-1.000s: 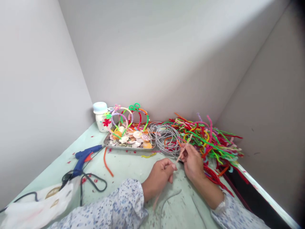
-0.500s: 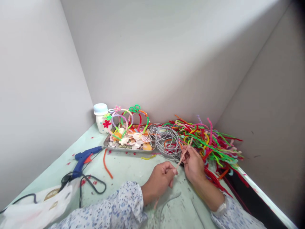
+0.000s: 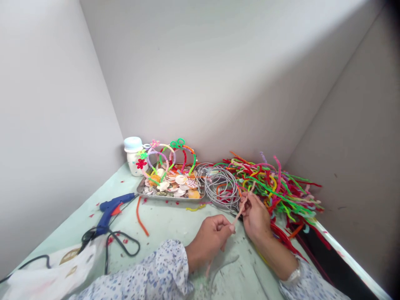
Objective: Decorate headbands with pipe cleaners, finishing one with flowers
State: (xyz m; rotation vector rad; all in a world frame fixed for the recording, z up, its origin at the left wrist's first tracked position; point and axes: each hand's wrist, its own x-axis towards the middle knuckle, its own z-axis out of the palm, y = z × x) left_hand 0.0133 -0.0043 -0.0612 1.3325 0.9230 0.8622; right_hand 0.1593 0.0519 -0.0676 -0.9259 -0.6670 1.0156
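Observation:
Between my two hands a pale pink pipe cleaner is stretched at a slant. My left hand pinches it between thumb and fingers, and a loose end hangs below that hand. Farther up, my right hand is closed on it too, with the tip sticking out above the fingers. Just beyond my right hand are a coil of grey wire and a heap of colourful pipe cleaners. A bent grey wire lies on the table under my hands.
At the back, a metal tray holds shells and several pipe-cleaner headbands. Beside it stands a white jar with a blue lid. On the left lie a blue glue gun, its black cord and a white plastic bag. Grey walls enclose the table.
Hardly anything differs. Both hands keep their hold on the pink pipe cleaner, and the whole view has shifted slightly.

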